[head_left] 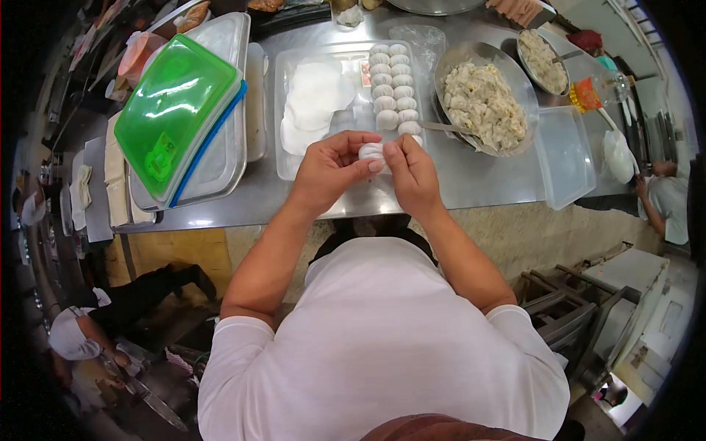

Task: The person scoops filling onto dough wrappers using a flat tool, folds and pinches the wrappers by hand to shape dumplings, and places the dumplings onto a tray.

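Note:
Between my two hands, over the near edge of a clear plastic tray (282,163), is a round white dumpling (372,151) with pleated dough. My left hand (334,167) curls its fingers and thumb around the dumpling's left side. On the other side, my right hand (416,175) pinches the dough with thumb and fingers. Flat white dough wrappers (316,92) lie overlapped in the tray's left part. Finished pleated dumplings (384,90) stand in two rows along its right side. Right of the tray, a metal bowl (523,81) holds pale chopped filling (485,106), with a metal utensil (443,128) resting in it.
Stacked containers with a green lid (180,110) stand on the left. A clear plastic lid (565,158) lies at the table's right edge. Behind it is a smaller bowl of filling (542,62). Other people (77,331) work at lower left and far right.

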